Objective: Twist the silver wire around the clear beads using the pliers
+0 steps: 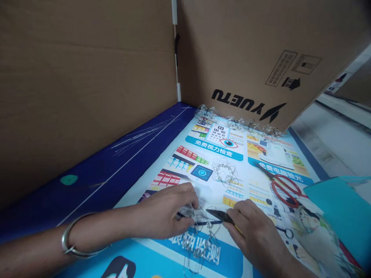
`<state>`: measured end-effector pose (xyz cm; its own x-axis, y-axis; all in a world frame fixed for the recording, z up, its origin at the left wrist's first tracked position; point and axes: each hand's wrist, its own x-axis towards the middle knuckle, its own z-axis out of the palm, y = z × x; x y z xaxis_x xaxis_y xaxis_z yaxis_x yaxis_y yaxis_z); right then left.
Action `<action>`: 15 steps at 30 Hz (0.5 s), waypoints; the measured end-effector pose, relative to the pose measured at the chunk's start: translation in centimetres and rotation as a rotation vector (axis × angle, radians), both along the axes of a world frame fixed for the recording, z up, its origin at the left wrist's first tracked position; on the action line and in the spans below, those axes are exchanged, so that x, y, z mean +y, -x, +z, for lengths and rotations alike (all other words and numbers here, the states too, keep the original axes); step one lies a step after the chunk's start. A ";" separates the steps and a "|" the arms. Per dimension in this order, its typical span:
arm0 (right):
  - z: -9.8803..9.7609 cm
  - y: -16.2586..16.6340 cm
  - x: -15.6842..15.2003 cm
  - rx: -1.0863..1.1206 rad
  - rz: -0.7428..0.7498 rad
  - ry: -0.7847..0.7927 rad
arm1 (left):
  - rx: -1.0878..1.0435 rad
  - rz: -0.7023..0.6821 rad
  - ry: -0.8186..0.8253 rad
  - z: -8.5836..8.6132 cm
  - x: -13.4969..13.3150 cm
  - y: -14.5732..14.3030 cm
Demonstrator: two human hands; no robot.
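Note:
My left hand (171, 212) pinches the upper end of a looped wire piece with clear beads (199, 249), whose loops hang toward me over the printed sheet. In my right hand (255, 227) is a pair of pliers (219, 215) with dark jaws and a bit of yellow handle showing. The jaws point left, close to the beaded wire; I cannot tell whether they touch it. A finished-looking ring of wire loops and beads (225, 172) lies flat just beyond both hands.
Cardboard walls (243, 50) stand at the back and left. Several beaded wire pieces (240, 124) line the back wall's foot. Red-handled scissors (285, 189) and a turquoise item (342, 216) lie at right. Loose straight wires (145, 135) rest on the blue surface (124, 166).

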<state>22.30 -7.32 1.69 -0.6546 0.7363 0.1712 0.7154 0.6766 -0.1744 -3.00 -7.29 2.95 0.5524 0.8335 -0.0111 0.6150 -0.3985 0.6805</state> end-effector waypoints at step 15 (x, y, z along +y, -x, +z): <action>-0.1 0.5 -0.8 0.053 0.072 0.033 | 0.121 0.050 -0.103 -1.3 -1.6 -0.9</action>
<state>21.83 -8.15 1.57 -0.6970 0.6934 0.1828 0.6542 0.7192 -0.2338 -2.08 -8.92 1.62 0.5099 0.8602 0.0124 0.7108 -0.4293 0.5572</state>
